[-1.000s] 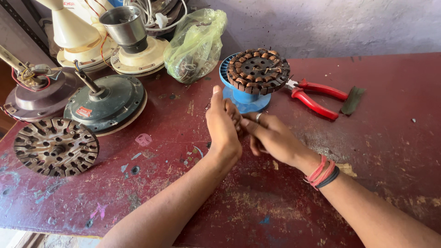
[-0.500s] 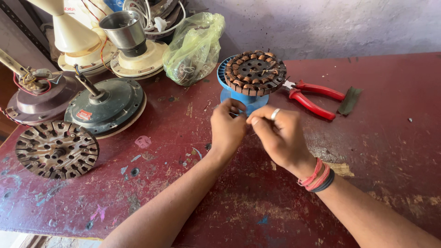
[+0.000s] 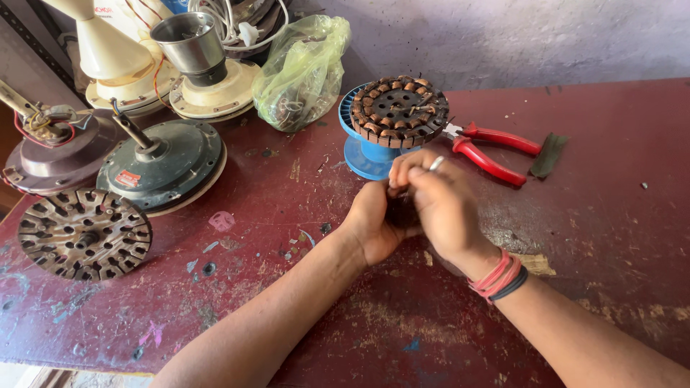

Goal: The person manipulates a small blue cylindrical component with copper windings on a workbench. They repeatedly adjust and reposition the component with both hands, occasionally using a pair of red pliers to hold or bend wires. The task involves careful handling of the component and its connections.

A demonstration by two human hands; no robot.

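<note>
On the red worktable (image 3: 611,215), left hand (image 3: 374,226) and right hand (image 3: 442,208) pressed together, clasping something small and dark, unclear what, just before the copper-wound stator (image 3: 399,111), red pliers (image 3: 492,151) nearby.

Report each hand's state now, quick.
Left hand: curled shut around a small dark thing, pressed against the right.
Right hand: fingers bent over the same thing; what it is cannot be told.

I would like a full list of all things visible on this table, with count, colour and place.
wound stator: 1, copper-brown, on blue stand, table back centre
pliers: 1, red handles, right of stator
dark flat strip: 1, right of pliers
plastic bag: 1, greenish, back
fan motor housing: 1, grey-green, left
slotted rotor disc: 1, brown, front left
table: 1, worn red
left hand: 1, meeting right hand over a small dark thing, unclear
</note>
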